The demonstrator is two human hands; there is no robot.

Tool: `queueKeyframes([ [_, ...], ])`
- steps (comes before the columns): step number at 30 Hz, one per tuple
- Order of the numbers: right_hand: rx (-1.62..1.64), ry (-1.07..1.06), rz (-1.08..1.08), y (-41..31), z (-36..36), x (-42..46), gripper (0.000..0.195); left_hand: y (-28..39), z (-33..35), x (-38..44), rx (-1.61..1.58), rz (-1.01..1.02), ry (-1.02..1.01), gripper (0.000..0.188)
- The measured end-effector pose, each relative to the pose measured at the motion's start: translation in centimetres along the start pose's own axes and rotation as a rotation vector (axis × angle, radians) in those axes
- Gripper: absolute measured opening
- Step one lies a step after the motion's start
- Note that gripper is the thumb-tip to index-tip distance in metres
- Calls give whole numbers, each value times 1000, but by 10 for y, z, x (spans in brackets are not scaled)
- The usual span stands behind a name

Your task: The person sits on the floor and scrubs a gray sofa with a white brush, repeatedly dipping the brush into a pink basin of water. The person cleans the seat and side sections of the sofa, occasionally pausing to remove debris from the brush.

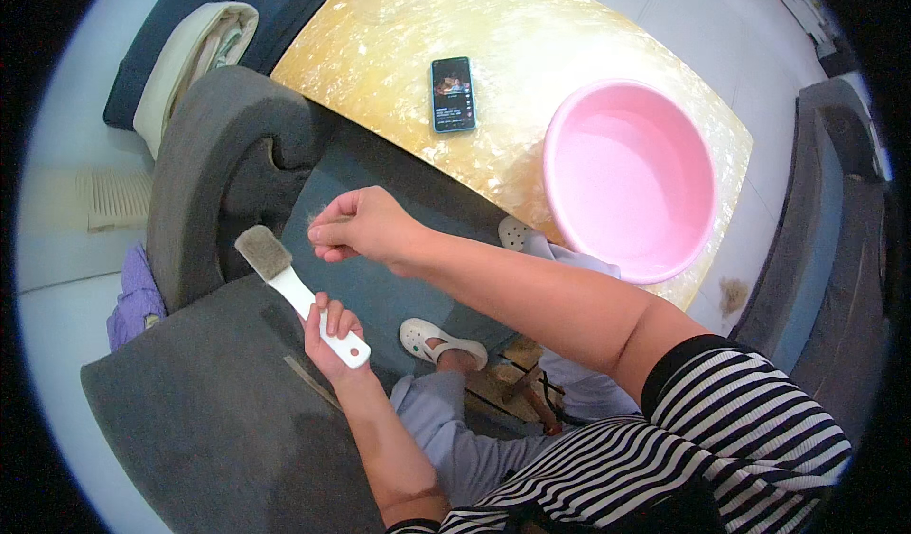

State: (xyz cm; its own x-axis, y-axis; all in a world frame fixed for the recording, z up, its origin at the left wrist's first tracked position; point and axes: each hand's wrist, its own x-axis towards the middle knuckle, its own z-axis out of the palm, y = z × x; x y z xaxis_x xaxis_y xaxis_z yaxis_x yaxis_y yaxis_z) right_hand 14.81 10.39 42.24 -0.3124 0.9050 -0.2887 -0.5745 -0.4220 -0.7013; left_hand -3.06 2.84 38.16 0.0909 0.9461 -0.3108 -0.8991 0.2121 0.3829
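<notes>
My left hand (334,331) grips the white plastic handle of a brush (302,296). Grey-brown fuzz, like hair or fur, covers the face of the brush head (264,253), which points up and to the left. Just to the right of that head, apart from it, is my right hand (366,224). Its thumb and fingertips are pinched around a small wispy tuft of similar fuzz (312,219), mostly hidden by the fingers.
A marbled yellow table (384,50) holds a pink plastic basin (619,171) and a phone (453,94) with a lit screen. Grey sofa seating (213,384) lies at left. A brown fuzzy clump (733,296) lies on the floor at right; purple cloth (135,299) hangs at far left.
</notes>
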Motion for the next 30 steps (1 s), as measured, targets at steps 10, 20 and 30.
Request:
queueKeyframes([
  [10, 49, -54, -2, 9, 14, -3, 17, -3, 1, -3, 263, 21, 118, 33],
  [20, 301, 350, -287, -64, -97, -79, 9, 67, -36, -124, 581, -102, 63, 13],
  [30, 10, 1437, -467, -23, -356, -473, 31, 82, -78, -131, 229, -100, 70, 27],
])
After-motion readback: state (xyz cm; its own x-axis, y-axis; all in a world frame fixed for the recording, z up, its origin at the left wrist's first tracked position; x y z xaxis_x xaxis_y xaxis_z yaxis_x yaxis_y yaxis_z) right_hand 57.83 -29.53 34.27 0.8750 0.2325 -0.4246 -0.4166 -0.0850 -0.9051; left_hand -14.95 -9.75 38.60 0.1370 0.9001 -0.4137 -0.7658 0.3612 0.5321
